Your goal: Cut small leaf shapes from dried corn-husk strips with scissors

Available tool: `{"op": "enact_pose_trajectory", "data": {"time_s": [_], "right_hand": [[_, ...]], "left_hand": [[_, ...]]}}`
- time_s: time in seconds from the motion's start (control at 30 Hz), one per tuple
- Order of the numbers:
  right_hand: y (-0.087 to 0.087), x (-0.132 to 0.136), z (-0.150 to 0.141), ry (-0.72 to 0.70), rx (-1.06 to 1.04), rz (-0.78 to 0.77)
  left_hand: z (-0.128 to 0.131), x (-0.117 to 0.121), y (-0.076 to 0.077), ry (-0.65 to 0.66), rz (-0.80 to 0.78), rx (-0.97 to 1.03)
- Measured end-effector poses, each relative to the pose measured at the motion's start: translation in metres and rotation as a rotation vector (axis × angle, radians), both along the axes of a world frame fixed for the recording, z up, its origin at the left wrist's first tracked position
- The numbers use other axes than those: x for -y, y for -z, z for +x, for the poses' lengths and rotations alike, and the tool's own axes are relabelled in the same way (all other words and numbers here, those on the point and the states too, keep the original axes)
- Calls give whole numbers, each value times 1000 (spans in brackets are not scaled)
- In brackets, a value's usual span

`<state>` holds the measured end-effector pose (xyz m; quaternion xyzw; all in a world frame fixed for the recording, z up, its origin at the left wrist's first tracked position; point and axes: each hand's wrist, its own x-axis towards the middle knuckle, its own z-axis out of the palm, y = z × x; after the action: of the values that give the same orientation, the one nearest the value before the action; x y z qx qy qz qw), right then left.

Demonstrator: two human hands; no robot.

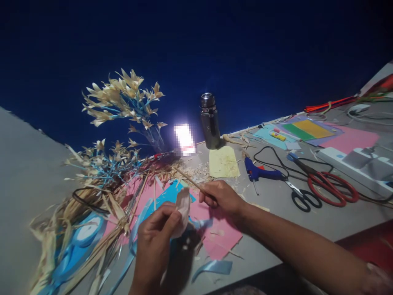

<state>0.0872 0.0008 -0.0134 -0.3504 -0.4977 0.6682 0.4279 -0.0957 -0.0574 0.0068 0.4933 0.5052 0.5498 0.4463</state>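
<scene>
**Pale strip [183, 207] and thin stick [188, 178] held, one per hand**

The strip is pinched between thumb and fingers of the left hand [158, 229], above the near middle of the table [254, 246]. The stick is gripped by the right hand's [222, 198] curled fingers. Pink paper [222, 243] is spread beneath. Blue-stemmed flowers [123, 100] are seen far left, a flask [211, 129] far centre; at right are laid a glue gun [262, 172] and red-handled scissors [333, 188].
</scene>
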Motion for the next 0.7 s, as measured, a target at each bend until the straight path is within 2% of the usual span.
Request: {"op": "enact_pose_trajectory", "data": {"time_s": [0.07,0.17,0.23,0.3,0.37,0.47,0.53,0.63,0.7], "right_hand": [[0,0,2,-53,62,66],[-3,11,1,-213,217,198],[-6,19,-1,-212,311,287],[-6,24,-3,-151,374,317],[-5,25,-5,-134,348,233],[-2,23,-7,-211,117,13],[-1,21,-8,-231,-16,-82],[-1,13,-8,-178,-105,-147],[-1,6,-5,-152,-108,-129]], "left_hand": [[-1,1,0,-9,-41,20],[2,3,2,12,-105,0],[5,5,3,17,-127,-45],[9,6,3,25,-118,-114],[12,8,1,30,-80,-177],[15,9,-1,46,-21,-181],[16,7,0,62,0,-143],[18,3,2,67,-5,-93],[20,2,3,20,-13,-18]]}}
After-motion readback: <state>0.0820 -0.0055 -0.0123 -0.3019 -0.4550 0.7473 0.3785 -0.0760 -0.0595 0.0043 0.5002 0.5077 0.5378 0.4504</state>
